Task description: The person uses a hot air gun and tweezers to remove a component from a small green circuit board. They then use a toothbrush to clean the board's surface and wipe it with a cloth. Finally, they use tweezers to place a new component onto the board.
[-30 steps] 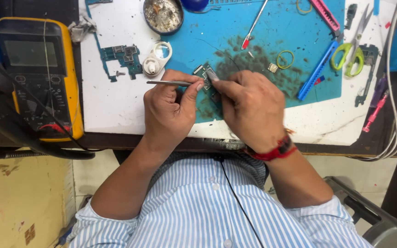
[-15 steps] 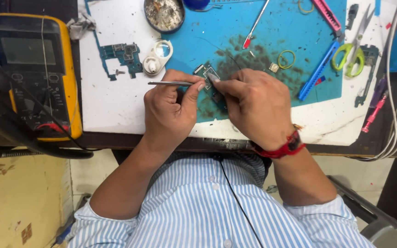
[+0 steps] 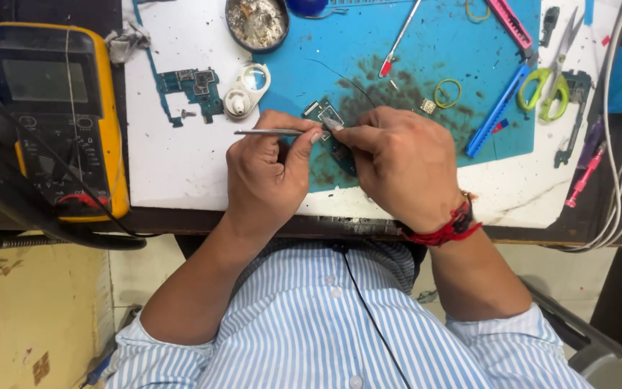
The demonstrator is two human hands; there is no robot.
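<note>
Your left hand (image 3: 268, 169) is pinching thin metal tweezers (image 3: 271, 132), while your right hand (image 3: 401, 166) is gripping a small circuit part (image 3: 329, 119), probably a board, on the blue mat (image 3: 368, 43). A yellow multimeter (image 3: 59, 119) is lying well off to the left.

The mat (image 3: 397, 57) lay on the table (image 3: 174, 166). The meter (image 3: 59, 108) sat far left of the mat, the scissors (image 3: 548, 83) at its right edge, the little bowl (image 3: 257, 23) at its top-left corner.
</note>
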